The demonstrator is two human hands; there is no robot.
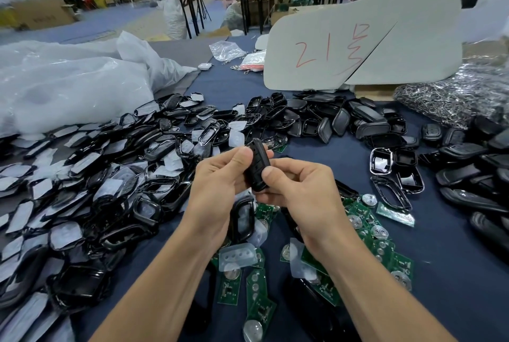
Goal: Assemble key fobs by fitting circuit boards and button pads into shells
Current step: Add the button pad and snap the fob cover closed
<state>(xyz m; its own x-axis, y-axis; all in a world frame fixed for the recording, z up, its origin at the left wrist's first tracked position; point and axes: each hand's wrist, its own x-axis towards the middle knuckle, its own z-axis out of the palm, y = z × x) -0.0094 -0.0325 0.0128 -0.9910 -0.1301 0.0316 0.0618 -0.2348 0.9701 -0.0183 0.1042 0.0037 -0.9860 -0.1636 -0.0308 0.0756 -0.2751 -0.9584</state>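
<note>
Both of your hands hold one black key fob [258, 167] above the blue cloth [454, 273]: left hand [220, 176] thumb pinching its top, right hand [297, 184] fingers curled round its lower end, forearms converging.

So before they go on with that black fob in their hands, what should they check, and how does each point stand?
1. Grip on the key fob: ok, left hand and right hand both hold it.
2. Fob clear of the piles: ok, held above them.
3. Board and pad seated inside: cannot tell, hidden.
4. Shell seam closed: cannot tell.
5. Circuit boards at hand: ok, on the cloth below the hands.
6. Empty shells at hand: ok, to the right.
</note>
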